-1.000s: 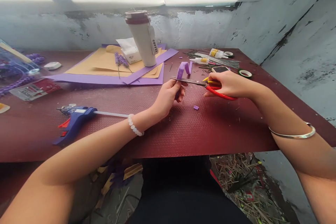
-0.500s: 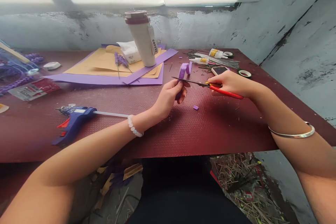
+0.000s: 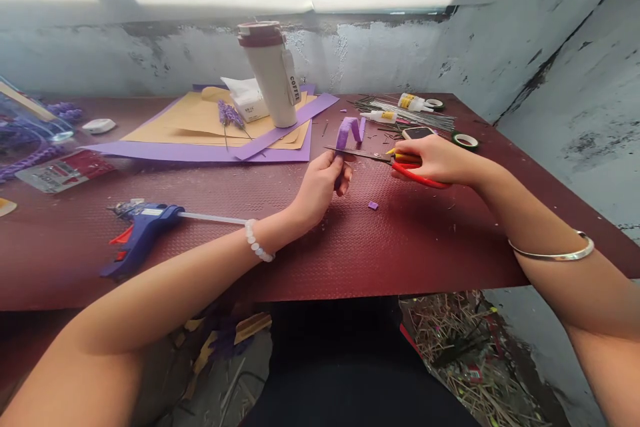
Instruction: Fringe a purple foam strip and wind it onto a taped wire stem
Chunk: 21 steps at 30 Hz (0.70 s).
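My left hand (image 3: 320, 185) pinches a curled purple paper strip (image 3: 349, 128), whose free end bends up and over to the right. In my right hand (image 3: 434, 159) is a pair of scissors (image 3: 417, 175) with red handles, its fingers wrapped round the grips. The blades reach left across the strip, just above my left fingertips. Whether they are cutting into the paper cannot be made out. A small purple paper scrap (image 3: 373, 205) lies on the table below the blades.
A blue glue gun (image 3: 145, 230) lies near my left forearm. Behind stand a coffee tumbler (image 3: 273, 80) and a tissue pack (image 3: 249, 101) by stacked purple and tan sheets (image 3: 165, 123). At back right are glue bottles (image 3: 413, 102), thin wires (image 3: 430, 118), a phone (image 3: 418, 133) and tape (image 3: 465, 141).
My right hand and the scissors have shifted slightly left, and the handles look spread wider. The strip's free end has a more open curl. My left hand has moved a little left.
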Tool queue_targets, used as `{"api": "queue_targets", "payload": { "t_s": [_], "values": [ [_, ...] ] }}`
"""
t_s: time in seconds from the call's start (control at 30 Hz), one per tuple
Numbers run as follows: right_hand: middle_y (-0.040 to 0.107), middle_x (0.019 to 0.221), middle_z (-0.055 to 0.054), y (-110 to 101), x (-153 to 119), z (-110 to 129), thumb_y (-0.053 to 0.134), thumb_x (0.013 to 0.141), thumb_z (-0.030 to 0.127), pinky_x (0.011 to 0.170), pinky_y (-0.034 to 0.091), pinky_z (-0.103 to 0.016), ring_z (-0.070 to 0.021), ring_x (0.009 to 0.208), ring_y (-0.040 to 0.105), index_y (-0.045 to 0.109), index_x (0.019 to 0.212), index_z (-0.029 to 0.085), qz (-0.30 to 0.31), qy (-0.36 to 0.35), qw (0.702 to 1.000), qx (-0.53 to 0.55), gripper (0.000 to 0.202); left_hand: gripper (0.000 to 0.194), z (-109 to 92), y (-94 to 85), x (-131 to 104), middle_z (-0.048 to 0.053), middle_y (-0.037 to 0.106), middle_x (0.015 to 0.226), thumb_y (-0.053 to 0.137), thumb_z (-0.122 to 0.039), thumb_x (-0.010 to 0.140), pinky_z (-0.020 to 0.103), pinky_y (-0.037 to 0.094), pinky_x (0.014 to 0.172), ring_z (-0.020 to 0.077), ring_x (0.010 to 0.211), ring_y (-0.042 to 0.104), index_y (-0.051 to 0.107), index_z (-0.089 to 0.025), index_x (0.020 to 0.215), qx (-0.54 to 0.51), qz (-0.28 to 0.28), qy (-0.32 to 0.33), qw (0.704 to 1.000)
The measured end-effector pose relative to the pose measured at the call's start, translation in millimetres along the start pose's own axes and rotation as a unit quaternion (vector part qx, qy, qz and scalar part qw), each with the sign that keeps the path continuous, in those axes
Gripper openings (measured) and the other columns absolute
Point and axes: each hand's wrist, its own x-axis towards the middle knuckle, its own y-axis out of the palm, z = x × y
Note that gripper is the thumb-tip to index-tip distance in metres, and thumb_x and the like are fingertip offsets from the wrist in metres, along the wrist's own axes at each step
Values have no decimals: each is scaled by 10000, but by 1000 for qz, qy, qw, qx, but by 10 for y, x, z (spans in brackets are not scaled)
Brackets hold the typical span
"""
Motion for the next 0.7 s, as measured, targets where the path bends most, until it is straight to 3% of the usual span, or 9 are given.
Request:
{"api": "queue_targets", "payload": {
  "t_s": [0.1,0.3,0.7],
  "values": [
    [643,804,-67,31,-3,28,566,707,629,643,383,-320,-197,703,552,516,829,212,-31,28,999,-9,437,359,3,-1,13,-59,501,553,382,-57,984,174,339,432,22,394,418,454,-162,648,-11,-17,-7,1000],
    [682,899,-100,32,-21,47,583,684,728,653,401,-331,-245,763,610,576,986,202,-12,36,998,-44,606,359,-18,9,-2,-63,493,546,372,-60,989,175,340,432,25,394,413,442,-169,654,-5,-28,2,1000],
    [676,908,-98,22,-17,20,614,647,745,690,422,-350,-251,783,612,597,1024,196,-7,46,998,-36,666,344,0,0,3,-61,488,562,374,-55,984,176,340,433,29,412,414,447,-169,667,-18,-30,20,999]
  ]
}}
